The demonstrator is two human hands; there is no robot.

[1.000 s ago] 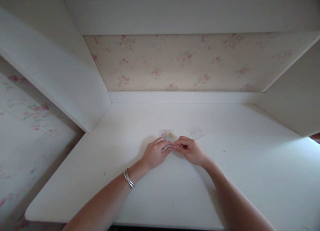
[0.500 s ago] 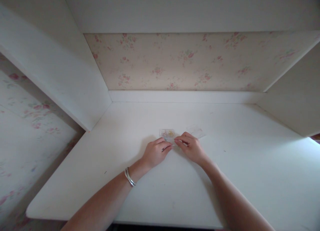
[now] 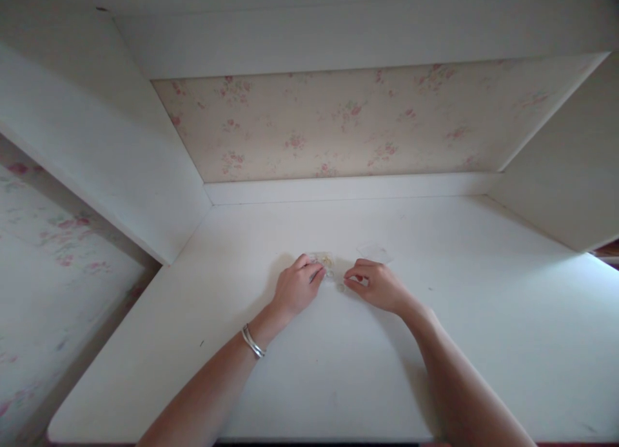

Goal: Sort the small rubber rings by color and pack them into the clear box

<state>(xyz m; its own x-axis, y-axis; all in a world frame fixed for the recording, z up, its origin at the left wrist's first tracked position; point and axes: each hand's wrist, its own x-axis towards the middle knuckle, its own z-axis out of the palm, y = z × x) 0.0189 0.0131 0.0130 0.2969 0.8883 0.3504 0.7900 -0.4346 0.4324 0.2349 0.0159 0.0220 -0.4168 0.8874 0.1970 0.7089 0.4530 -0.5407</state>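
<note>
I see my left hand [image 3: 296, 287] with its grip pinching the small clear packet [image 3: 325, 262] mid-worktop [image 3: 483, 292]; my right hand [image 3: 377, 284] has its grip pressed together just beside it. No writing is readable.

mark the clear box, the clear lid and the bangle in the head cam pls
clear box [image 3: 325, 260], head view, on its far part showing beyond the left fingers.
clear lid [image 3: 374, 251], head view, on its flat middle, lying on the desk.
bangle [image 3: 253, 342], head view, on the band across the left wrist.
</note>
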